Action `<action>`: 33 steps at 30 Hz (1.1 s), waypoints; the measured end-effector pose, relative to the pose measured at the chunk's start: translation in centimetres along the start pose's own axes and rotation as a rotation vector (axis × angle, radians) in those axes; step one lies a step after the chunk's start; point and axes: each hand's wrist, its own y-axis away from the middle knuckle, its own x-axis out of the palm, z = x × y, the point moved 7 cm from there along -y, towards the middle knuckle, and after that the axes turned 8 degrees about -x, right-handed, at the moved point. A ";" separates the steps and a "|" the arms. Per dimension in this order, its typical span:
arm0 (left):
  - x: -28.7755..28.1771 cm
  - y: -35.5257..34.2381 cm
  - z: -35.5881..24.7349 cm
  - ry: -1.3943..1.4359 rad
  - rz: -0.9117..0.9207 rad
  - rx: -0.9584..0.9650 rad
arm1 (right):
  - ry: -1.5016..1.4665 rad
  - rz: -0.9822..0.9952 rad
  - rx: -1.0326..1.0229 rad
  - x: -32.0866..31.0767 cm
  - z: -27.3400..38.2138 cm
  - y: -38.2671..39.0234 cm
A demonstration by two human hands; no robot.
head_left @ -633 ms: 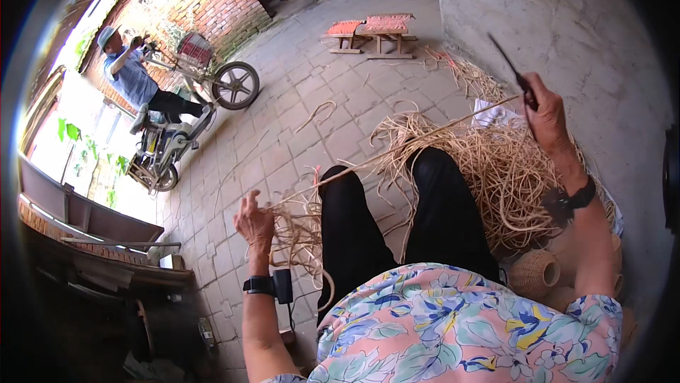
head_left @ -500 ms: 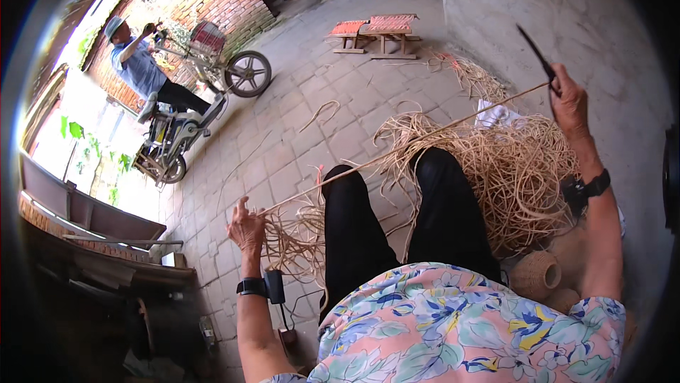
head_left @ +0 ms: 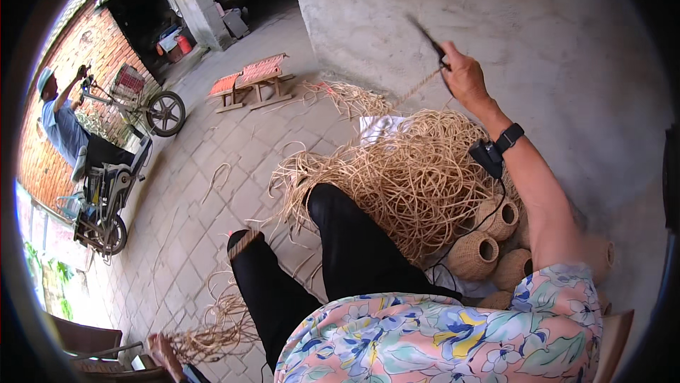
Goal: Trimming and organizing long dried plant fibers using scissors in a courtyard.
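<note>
My right hand [head_left: 466,84] is raised at the upper right, closed round a dark, narrow, pointed tool [head_left: 429,37] that looks like scissors. A tan twisted cord [head_left: 419,88] runs down-left from that hand. Blurred, a short stretch of cord shows over my left knee, in line with my left hand [head_left: 166,357]. That hand is low at the left edge, smeared and partly cut off; its fingers look closed on the cord. Right of my knees lies a big tangled heap of tan cord [head_left: 418,177]. A smaller bundle of cord [head_left: 219,330] is beside my left hand.
Several small woven round pots [head_left: 473,255] sit below my right forearm. Two low stools [head_left: 263,70] with orange-pink tops stand ahead, near loose cord by the wall. At the left a person [head_left: 62,124] sits on an electric bike [head_left: 106,192]. A white cloth [head_left: 380,128] lies by the heap.
The view has turned to the right, bringing more wall and the pots into sight. My left hand has gone down and left; my right hand remains raised with the dark tool.
</note>
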 end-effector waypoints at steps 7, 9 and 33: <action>-3.3 2.7 8.1 -0.092 0.076 -0.406 | -0.122 -0.187 0.265 -6.7 -2.5 -2.9; -3.3 2.9 8.4 -0.108 0.104 -0.400 | -0.090 -0.315 0.125 -10.0 -1.1 -4.7; 9.5 7.1 -16.7 0.387 0.595 0.007 | -0.963 0.287 0.183 6.2 33.0 9.8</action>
